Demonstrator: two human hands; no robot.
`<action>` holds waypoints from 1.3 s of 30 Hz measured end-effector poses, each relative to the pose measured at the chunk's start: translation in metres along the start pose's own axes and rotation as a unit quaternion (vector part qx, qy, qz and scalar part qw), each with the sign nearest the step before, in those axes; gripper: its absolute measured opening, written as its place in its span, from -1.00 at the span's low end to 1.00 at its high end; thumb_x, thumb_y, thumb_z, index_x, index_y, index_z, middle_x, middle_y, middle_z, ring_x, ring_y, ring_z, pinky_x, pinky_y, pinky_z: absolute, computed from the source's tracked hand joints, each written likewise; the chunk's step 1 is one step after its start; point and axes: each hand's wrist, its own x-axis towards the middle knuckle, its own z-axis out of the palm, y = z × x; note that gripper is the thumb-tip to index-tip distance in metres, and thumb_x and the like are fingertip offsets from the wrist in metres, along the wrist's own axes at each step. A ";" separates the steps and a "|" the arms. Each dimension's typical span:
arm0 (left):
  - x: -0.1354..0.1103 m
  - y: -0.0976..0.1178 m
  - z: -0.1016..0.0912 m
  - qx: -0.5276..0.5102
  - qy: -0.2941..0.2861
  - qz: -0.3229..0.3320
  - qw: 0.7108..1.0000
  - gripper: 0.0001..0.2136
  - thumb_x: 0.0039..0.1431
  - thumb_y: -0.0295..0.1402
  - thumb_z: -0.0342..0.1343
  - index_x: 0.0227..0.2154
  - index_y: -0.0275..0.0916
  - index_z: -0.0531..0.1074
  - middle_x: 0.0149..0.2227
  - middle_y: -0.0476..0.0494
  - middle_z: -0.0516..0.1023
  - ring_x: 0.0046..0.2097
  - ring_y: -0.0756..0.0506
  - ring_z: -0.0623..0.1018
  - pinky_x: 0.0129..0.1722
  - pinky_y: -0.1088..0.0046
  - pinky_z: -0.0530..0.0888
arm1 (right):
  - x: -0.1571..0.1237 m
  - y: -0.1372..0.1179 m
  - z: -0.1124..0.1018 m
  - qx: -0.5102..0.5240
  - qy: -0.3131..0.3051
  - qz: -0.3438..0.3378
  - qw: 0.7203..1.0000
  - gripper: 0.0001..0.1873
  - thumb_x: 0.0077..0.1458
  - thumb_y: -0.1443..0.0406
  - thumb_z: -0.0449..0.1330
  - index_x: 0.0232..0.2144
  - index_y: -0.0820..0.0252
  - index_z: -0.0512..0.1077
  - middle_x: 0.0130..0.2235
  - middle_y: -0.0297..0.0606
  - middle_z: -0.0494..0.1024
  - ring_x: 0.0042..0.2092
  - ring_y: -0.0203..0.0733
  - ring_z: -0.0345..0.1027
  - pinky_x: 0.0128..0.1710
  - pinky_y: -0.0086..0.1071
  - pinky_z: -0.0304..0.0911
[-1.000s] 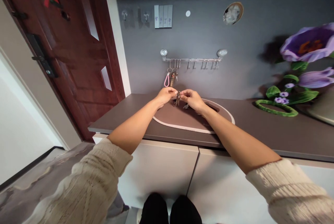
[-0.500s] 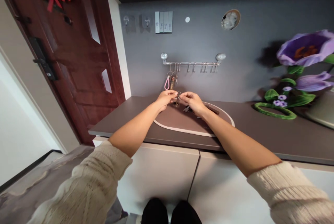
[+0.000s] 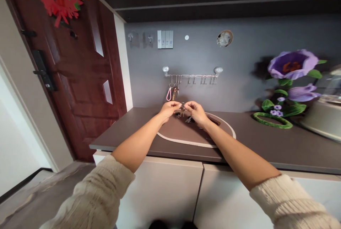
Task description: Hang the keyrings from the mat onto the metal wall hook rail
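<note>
My left hand (image 3: 168,109) and my right hand (image 3: 194,110) meet above a brown oval mat (image 3: 186,133) on the cabinet top. Both pinch a small bunch of keys on a ring (image 3: 182,108) that hangs between the fingertips. A few more small keys (image 3: 189,118) lie on the mat just below my right hand, next to a dark flat object (image 3: 214,120). On the wall behind, a metal hook rail (image 3: 190,76) carries a pink loop strap and another key bunch (image 3: 171,91) at its left end.
A dark red door (image 3: 74,76) with a black lock stands at the left. Purple artificial flowers (image 3: 290,79) and a green ring stand on the brown counter (image 3: 266,140) at the right, beside a grey pot. White cabinet doors lie below the counter. Wall switches sit above the rail.
The view has tilted upward, so everything sits lower in the picture. My hands stay together on the key bunch above the mat.
</note>
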 end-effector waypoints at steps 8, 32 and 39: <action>-0.001 0.004 0.002 0.025 0.030 0.061 0.997 -0.86 -0.09 -0.37 0.15 -0.43 -0.30 0.48 -0.39 -0.08 0.53 -0.35 0.04 0.45 -0.23 0.49 0.34 | 0.001 -0.006 -0.008 -0.067 0.007 -0.023 0.997 -0.77 -0.08 0.13 0.08 -0.48 0.18 0.30 -0.44 -0.34 0.39 -0.37 -0.28 0.24 -0.29 -0.39 0.17; 0.006 0.000 -0.011 0.402 0.199 0.120 0.886 -0.82 0.06 -0.38 -0.03 -0.42 -0.25 0.49 -0.35 -0.12 0.50 -0.27 -0.02 0.44 -0.23 0.50 0.31 | 0.079 -0.049 0.013 0.198 0.078 0.159 0.964 -0.83 0.00 0.51 -0.06 -0.53 0.22 0.19 -0.60 -0.40 0.32 -0.56 -0.40 0.28 -0.45 -0.41 0.29; 0.007 0.000 -0.013 0.408 0.222 0.107 0.879 -0.81 0.06 -0.38 -0.04 -0.41 -0.24 0.49 -0.34 -0.11 0.50 -0.28 -0.02 0.44 -0.24 0.50 0.32 | 0.104 -0.048 0.024 0.192 0.111 0.180 0.958 -0.82 0.01 0.53 -0.07 -0.52 0.24 0.21 -0.62 -0.37 0.37 -0.58 -0.41 0.28 -0.49 -0.45 0.31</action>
